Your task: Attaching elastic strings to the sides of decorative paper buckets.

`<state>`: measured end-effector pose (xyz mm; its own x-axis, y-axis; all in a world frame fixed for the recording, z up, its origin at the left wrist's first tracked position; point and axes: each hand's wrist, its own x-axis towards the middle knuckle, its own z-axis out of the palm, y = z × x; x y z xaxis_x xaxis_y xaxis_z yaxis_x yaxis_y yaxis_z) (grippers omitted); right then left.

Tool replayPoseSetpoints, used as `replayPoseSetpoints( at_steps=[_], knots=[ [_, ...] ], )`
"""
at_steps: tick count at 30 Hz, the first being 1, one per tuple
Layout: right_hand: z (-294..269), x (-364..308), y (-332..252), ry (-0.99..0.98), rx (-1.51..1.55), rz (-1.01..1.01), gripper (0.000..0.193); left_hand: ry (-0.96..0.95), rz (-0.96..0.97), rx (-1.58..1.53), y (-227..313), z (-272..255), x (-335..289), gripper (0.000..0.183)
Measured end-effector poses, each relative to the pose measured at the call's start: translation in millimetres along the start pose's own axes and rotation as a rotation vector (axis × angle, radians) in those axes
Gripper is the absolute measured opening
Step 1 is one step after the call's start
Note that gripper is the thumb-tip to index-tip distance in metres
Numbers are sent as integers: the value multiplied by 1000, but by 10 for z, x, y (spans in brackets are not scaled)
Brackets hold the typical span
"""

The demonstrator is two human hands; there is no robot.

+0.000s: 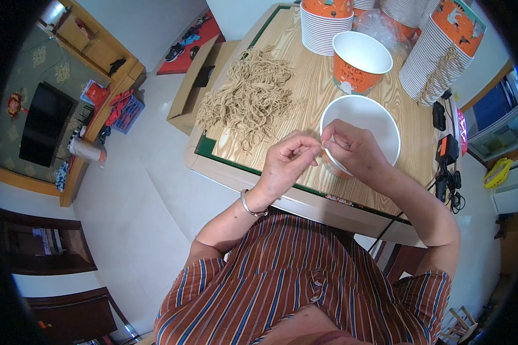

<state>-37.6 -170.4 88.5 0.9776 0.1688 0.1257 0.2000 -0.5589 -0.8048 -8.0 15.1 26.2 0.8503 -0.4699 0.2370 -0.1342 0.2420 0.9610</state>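
Note:
My left hand (289, 163) and my right hand (355, 150) meet at the left rim of the nearest paper bucket (380, 127), their fingertips pinched close together. Whatever is between the fingers is too small to make out. The bucket stands on the table, white inside and orange outside, partly covered by my right hand and forearm. Just behind it is another orange bucket (354, 76) with a white inside. To the left of my hands lies a loose, tangled heap of tan twine (248, 95).
Stacked orange buckets (327, 35) stand at the back, beside a clear plastic bag (379, 30). A tilted stack (431, 66) at right has twine strands on its side. Black adapters and cables (446, 150) line the right edge. A cardboard box (184, 103) adjoins the table's left side.

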Motion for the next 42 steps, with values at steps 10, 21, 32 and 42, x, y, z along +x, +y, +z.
replayPoseSetpoints(
  at_steps=[10,21,32,42],
  knots=[
    [5,-43,-58,51,-171,-51,11,-15,23,158,77,-53,-34,13],
    [-19,-33,6,16,-97,-123,11,-19,131,374,68,-137,-3,11],
    [-14,-6,-1,-26,-62,-122,8,85,348,515,157,-91,88,7],
    [-55,2,-75,-82,-61,-18,17,71,210,385,129,-65,112,8]
  ],
)
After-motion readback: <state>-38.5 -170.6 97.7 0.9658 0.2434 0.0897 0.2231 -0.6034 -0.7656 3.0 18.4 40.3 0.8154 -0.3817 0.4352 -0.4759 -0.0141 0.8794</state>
